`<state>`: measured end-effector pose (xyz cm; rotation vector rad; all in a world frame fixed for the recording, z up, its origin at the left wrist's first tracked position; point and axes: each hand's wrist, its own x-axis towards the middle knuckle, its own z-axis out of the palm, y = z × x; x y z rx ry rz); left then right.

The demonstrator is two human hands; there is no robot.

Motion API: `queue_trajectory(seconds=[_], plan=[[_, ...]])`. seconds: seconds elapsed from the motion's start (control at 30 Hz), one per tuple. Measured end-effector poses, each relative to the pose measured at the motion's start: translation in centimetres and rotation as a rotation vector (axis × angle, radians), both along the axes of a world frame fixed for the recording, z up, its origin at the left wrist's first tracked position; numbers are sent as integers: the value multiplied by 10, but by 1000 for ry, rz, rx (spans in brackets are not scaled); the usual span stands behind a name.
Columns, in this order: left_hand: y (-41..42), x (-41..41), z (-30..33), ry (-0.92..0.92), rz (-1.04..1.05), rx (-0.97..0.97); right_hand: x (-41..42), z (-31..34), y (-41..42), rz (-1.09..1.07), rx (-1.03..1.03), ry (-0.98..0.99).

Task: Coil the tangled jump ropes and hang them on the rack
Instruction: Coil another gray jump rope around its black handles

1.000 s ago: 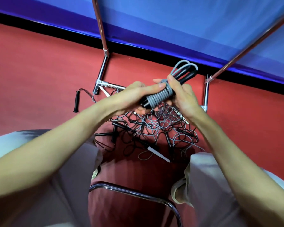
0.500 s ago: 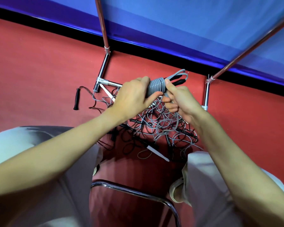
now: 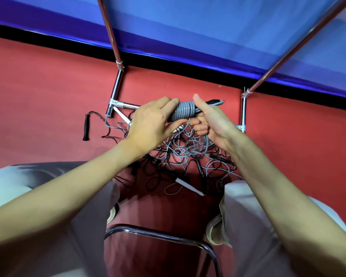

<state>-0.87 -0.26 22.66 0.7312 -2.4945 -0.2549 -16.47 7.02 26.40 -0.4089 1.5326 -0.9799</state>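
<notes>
Head view shows me both hands raised over the tangled pile of jump ropes on the red floor. Above that pile, my left hand grips the coiled grey rope bundle, fingers over the top and thumb underneath. My right hand is on the bundle's other end: the thumb lies straight along the coils, and the lower fingers curl round a grey strand that hangs down into the pile. Black handles stick out of the bundle past the right thumb, pointing away from the pile. A chrome rack stands just beyond the pile, its base bar touching the far strands and its uprights rising toward the blue wall. To the left of the pile, apart from it, lies a black handle with its cord trailing back to the heap. At the near edge of the pile lies a white handle. Nearer me than the pile, a chrome chair frame curves between my knees.
</notes>
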Motion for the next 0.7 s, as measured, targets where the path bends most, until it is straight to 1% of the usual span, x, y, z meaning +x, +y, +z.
queue_trajectory(seconds=[0.03,0.07,0.1,0.13,0.2,0.23,0.27,0.3,0.33,0.37,0.4,0.47,0.53,0.57,0.63,0.7], plan=[[-1,-1,2,22,-1,102,-1,-1,0,-21,-27,-4],[-2,-2,6,46,3,259,-3,-2,-1,-34,-56,3],[-2,-4,11,69,17,483,-5,-2,-1,-34,-85,24],[-1,-7,19,87,38,766,-6,-2,-1,-19,-114,45],[-1,-9,35,147,54,1418,-8,-2,-2,31,-166,56],[-2,-8,40,166,40,1667,-7,-1,-2,68,-190,52],[-5,-6,44,177,20,1840,-7,-1,-3,107,-212,57],[-8,-4,48,189,-2,1958,-6,0,-4,144,-226,77],[-10,-3,50,208,-23,2025,-6,0,-4,172,-235,111],[-11,-2,52,227,-34,2037,-6,1,-5,186,-241,153],[-11,-2,52,247,-33,2003,-6,1,-5,197,-243,203],[-7,-4,48,305,-2,1885,-5,4,-6,193,-227,290],[-4,-7,43,355,52,1762,-1,6,-7,139,-212,313],[-3,-9,41,346,94,1672,2,7,-7,93,-199,311],[-3,-11,38,236,188,1407,6,6,-7,11,-168,304],[-4,-10,35,148,195,1171,6,2,-6,-20,-148,292]])
